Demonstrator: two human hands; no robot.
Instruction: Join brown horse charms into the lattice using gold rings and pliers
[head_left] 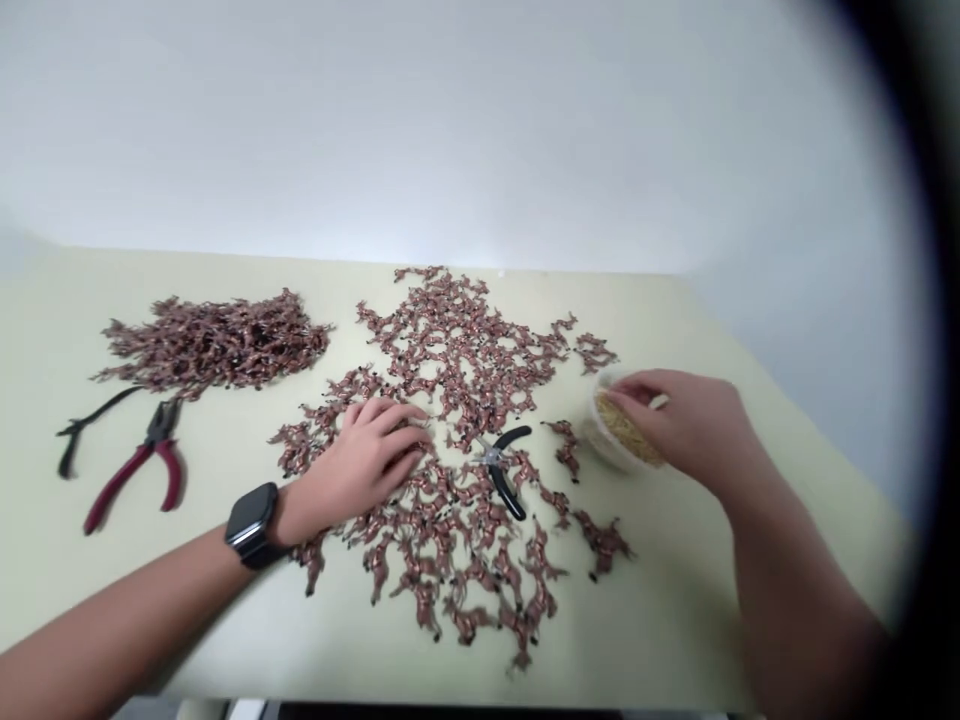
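Note:
My left hand [379, 450] lies over a spread of small brown animal figurines [480, 350], its fingers stretched out and slightly apart. Its thumb is hidden, and a black watch [253, 520] is on that wrist. At the right, my right hand [675, 415] reaches over the rim of a clear round tub [600, 440]. Thumb and fingers are pinched together there; what is between them is hidden. Thin gold-coloured pieces [628, 435] fill the tub. Between the hands, small black-handled pliers [504, 470] rest with their handles apart among the figurines.
A dense heap of similar brown figurines [225, 345] sits at the back left of the pale table [645, 640]. Red-handled pliers [142, 465] and a thin black tool or strap [75, 430] lie in front of it. A white wall [450, 130] stands behind.

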